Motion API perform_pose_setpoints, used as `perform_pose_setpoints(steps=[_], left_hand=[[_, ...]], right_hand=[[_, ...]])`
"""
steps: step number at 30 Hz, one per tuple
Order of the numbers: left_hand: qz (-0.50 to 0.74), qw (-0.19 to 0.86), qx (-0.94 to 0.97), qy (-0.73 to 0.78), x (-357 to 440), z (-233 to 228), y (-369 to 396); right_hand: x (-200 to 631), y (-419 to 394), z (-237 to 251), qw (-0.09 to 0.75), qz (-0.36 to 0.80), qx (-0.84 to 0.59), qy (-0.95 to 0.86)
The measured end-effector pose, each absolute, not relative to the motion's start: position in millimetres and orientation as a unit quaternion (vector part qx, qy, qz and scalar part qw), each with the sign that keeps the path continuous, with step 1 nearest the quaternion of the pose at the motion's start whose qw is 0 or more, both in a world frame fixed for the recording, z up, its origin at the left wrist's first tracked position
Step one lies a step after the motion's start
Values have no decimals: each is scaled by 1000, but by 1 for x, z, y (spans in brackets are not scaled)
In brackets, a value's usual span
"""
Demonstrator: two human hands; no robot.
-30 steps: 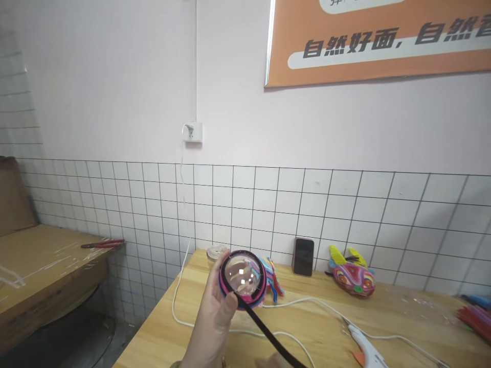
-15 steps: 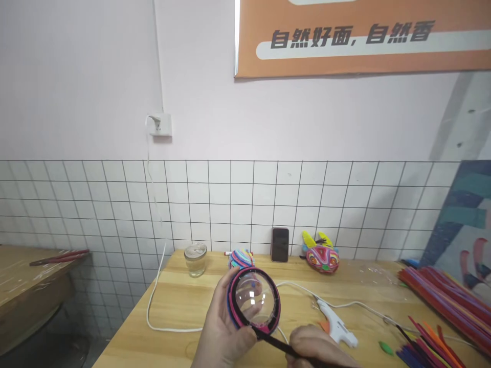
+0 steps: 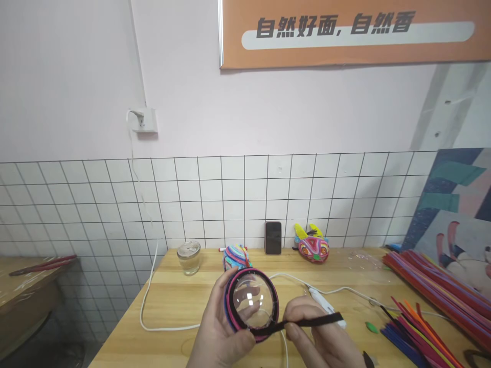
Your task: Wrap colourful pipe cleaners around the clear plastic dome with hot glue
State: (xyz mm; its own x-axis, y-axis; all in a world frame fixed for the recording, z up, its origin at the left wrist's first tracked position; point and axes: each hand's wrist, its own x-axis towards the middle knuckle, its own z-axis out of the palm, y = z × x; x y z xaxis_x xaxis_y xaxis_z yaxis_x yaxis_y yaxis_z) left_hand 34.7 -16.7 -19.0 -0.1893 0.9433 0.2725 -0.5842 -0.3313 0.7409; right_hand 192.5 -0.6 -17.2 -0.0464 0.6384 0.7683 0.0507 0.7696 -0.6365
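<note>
far left, a lower wooden bench (image 3: 23, 286) with red-handled pliers (image 3: 42, 264) lying on it; white tiled wall behind, a wall socket (image 3: 144, 120) above with a white cable (image 3: 148, 286) dropping to the wooden surface (image 3: 184, 306); on that surface near the wall, a small glass jar (image 3: 188, 257) with a lid; just right of it a striped colourful ball (image 3: 236, 255); a dark phone (image 3: 273, 237) propped upright against the tiles; a multicoloured mask-like figure (image 3: 312, 246) beside the phone.

front centre, left hand (image 3: 220, 329) curled around a clear dome (image 3: 251, 305), thumb on the lower rim, fingers behind it; the dome is raised above the surface, edge wrapped in bands of pink, blue and black; right hand (image 3: 324, 340) pinched closed on a black pipe cleaner (image 3: 303, 322); the cleaner runs level from the dome's lower rim, where it touches the thumb, out to the right over the right hand's fingers; its free end sticks out past them.

behind the right hand, a white glue gun (image 3: 326, 305), partly hidden; a small green scrap (image 3: 370, 325) to its right; far right, a heap of pipe cleaners (image 3: 433, 294), long red ones at the back, mixed blue, orange and pink nearer the front; a painted panel (image 3: 456, 204) leans against the wall; an orange banner (image 3: 353, 30) with dark lettering hangs high on the wall.
</note>
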Motion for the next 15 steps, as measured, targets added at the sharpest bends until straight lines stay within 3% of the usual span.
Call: perform_pose_setpoints(steps=[3,15], left_hand=[[728,527,365,243,35,-20,-16],[705,539,373,271,36,-19,-18]], right_hand=[[197,4,-19,608,198,-240,-730],[195,2,-18,610,217,-290,-705]])
